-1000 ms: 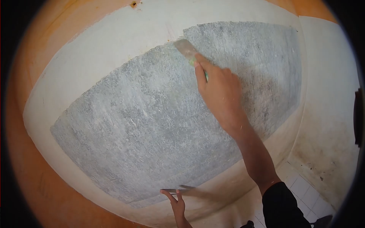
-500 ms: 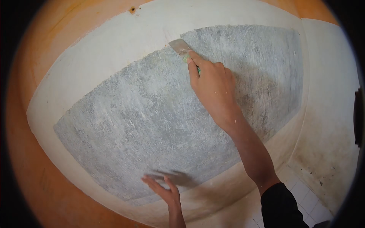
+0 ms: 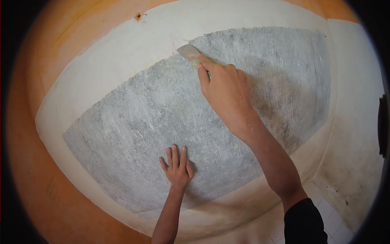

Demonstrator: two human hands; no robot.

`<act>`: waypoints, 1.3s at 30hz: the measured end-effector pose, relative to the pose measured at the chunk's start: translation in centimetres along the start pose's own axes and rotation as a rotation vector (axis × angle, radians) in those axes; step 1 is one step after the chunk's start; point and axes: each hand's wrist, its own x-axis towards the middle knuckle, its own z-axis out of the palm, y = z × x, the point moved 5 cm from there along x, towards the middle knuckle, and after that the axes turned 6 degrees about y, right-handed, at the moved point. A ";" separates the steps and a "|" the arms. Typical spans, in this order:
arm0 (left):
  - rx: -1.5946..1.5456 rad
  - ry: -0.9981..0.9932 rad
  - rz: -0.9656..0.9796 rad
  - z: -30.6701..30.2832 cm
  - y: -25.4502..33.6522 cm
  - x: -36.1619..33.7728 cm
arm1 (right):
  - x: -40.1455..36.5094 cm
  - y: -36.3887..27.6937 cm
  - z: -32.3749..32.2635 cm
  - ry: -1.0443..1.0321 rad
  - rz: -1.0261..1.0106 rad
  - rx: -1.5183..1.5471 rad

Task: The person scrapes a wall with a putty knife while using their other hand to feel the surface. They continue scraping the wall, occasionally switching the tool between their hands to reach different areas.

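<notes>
My right hand (image 3: 227,87) is wrapped round the green handle of a scraper (image 3: 188,52). Its flat metal blade lies against the wall at the upper edge of a rough grey patch (image 3: 134,118), where the grey meets the white paint (image 3: 101,67). Lower down, my left hand (image 3: 177,168) rests on the grey patch with its fingers spread and nothing in it.
Orange wall (image 3: 24,154) surrounds the white area at the left and top. A white side wall (image 3: 357,93) with dark stains meets it at the right. White tiles (image 3: 331,215) show at the lower right. A small hole (image 3: 138,16) sits near the top.
My left hand has moved up and now lies on the grey patch with its fingers spread. The scraper blade has shifted slightly left and down along the patch's upper edge.
</notes>
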 end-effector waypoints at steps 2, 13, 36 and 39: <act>-0.005 -0.011 0.003 -0.4 0.0 -0.4 | -0.7 0.4 0.2 -0.013 -0.009 -0.049; -0.044 0.030 -0.002 -0.4 -0.3 -0.2 | -0.2 0.1 0.5 -0.116 0.066 0.015; -0.087 0.054 -0.032 -0.7 -0.3 -0.3 | -2.2 1.1 0.8 -0.180 0.050 0.003; -0.084 0.051 -0.017 -0.7 -0.4 -0.5 | -0.4 1.0 1.0 -0.066 0.007 0.129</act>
